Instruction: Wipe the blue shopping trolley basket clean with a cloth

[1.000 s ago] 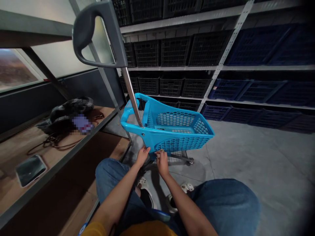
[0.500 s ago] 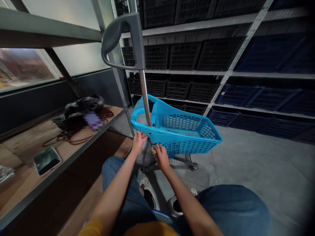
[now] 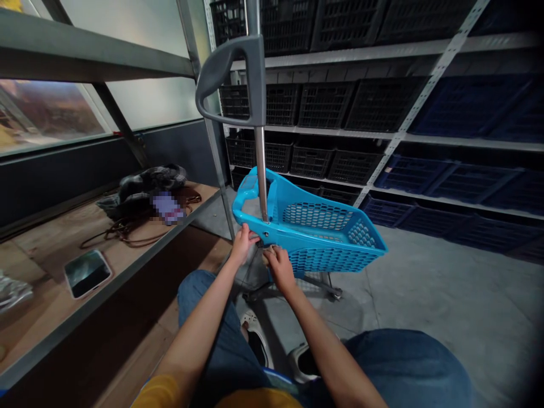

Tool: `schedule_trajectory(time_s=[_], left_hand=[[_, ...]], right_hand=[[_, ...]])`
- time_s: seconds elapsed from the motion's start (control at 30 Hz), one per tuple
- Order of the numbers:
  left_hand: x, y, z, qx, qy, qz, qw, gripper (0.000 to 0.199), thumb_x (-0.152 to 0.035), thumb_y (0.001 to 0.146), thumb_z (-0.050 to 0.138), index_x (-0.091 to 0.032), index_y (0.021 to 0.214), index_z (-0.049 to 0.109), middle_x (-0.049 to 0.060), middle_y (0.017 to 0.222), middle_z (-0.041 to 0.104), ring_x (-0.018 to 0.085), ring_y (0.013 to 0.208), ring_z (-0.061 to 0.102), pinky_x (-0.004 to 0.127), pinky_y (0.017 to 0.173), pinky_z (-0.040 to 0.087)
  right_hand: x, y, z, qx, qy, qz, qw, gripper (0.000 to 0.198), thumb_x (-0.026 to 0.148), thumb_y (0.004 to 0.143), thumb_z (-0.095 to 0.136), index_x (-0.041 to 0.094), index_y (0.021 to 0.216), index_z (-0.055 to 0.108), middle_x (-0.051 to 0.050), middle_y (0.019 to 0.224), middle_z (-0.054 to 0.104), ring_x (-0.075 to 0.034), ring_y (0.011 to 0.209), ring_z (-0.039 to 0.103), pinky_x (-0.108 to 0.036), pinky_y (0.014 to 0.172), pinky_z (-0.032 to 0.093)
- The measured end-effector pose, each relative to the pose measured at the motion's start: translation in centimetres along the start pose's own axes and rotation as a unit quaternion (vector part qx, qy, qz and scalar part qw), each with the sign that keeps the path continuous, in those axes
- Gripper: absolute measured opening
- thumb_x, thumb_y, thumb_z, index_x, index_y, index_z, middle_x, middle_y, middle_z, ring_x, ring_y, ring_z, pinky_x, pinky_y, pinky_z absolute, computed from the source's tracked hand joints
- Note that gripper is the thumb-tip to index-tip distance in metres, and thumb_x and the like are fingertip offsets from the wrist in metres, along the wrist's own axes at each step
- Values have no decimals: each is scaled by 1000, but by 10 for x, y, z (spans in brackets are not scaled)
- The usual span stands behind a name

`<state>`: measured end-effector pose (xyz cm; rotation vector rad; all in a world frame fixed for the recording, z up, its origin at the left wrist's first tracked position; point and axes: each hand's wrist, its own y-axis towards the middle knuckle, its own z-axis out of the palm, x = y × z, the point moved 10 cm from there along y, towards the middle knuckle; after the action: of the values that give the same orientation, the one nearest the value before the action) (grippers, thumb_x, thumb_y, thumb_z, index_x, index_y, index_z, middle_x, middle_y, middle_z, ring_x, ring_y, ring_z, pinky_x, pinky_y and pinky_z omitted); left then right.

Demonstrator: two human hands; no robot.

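A child-size blue plastic shopping cart (image 3: 331, 258) with honeycomb-pattern sides stands on the floor in front of my knees. My left hand (image 3: 243, 243) is at its near rear corner, just under the rim, with the fingers closed against the plastic. Beside it, my right hand (image 3: 280, 269) pinches a small tan piece, perhaps a cloth or sponge, against the side of the cart. Most of that piece is hidden by the fingers. From the cart's rear rises a metal pole (image 3: 262, 170) with a grey loop handle (image 3: 255, 85).
At left, a wooden shelf (image 3: 46, 294) holds a phone (image 3: 88, 273), a dark checked cloth (image 3: 153, 178) and a brown cord. Racks of black crates (image 3: 325, 105) and blue crates (image 3: 467, 107) line the far side. Its metal frame post (image 3: 216, 164) stands close to the cart.
The view has shifted slightly, so the cart and shelves sit a little lower and further right. My right hand has moved slightly against the cart; my left stays at its corner.
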<state>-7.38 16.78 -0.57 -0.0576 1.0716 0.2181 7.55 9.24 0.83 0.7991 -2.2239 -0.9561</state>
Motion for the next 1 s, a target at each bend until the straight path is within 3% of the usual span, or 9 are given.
schedule_trajectory(time_s=[0.17, 0.37, 0.47, 0.6, 0.7, 0.9, 1.0], left_hand=[[-5, -4, 8, 36, -38, -3, 999, 56, -68, 77, 67, -15, 96, 67, 12, 102, 74, 27, 112, 66, 37, 92, 54], [-7, -7, 15, 59, -78, -13, 995, 54, -65, 75, 71, -15, 95, 66, 11, 98, 75, 26, 107, 68, 38, 91, 55], [-10, -5, 13, 40, -98, -13, 994, 49, -62, 76, 73, -17, 94, 66, 7, 93, 75, 23, 101, 70, 34, 89, 55], [-17, -1, 11, 23, -124, -19, 992, 51, -66, 80, 65, -16, 95, 66, 8, 96, 75, 22, 100, 70, 32, 87, 55], [-19, 1, 12, 22, -112, -24, 993, 52, -66, 81, 64, -15, 94, 65, 10, 98, 75, 25, 103, 70, 33, 86, 55], [-15, -3, 19, 25, -92, -20, 995, 53, -68, 84, 58, -19, 102, 66, 11, 111, 74, 28, 112, 66, 37, 86, 55], [-11, -6, 23, 25, -88, -28, 995, 54, -67, 85, 58, -20, 110, 67, 10, 116, 72, 27, 117, 64, 36, 89, 54]], right_hand=[[7, 41, -13, -16, -1, 11, 1000, 30, 23, 97, 53, 27, 123, 65, -10, 121, 57, -26, 110, 52, -40, 91, 50], [10, 21, -16, -2, -11, -1, 1000, 30, 20, 95, 50, 24, 121, 63, -12, 119, 56, -26, 105, 52, -41, 90, 50], [19, 45, -34, -28, 12, 13, 999, 36, 22, 93, 49, 21, 128, 57, -14, 125, 53, -29, 115, 49, -47, 97, 47], [43, 87, -37, 17, 0, -64, 998, 34, 22, 95, 50, 19, 128, 56, -14, 125, 56, -28, 115, 49, -46, 98, 45], [40, 86, -35, 41, -26, -84, 995, 31, 19, 96, 49, 21, 125, 58, -14, 121, 60, -27, 111, 51, -44, 97, 44], [29, 85, -61, -30, -12, -19, 999, 31, 21, 94, 51, 21, 124, 59, -13, 119, 58, -27, 107, 51, -43, 90, 46], [40, 99, -59, -29, -28, -41, 998, 30, 24, 95, 52, 24, 124, 61, -12, 124, 57, -28, 110, 50, -43, 93, 44]])
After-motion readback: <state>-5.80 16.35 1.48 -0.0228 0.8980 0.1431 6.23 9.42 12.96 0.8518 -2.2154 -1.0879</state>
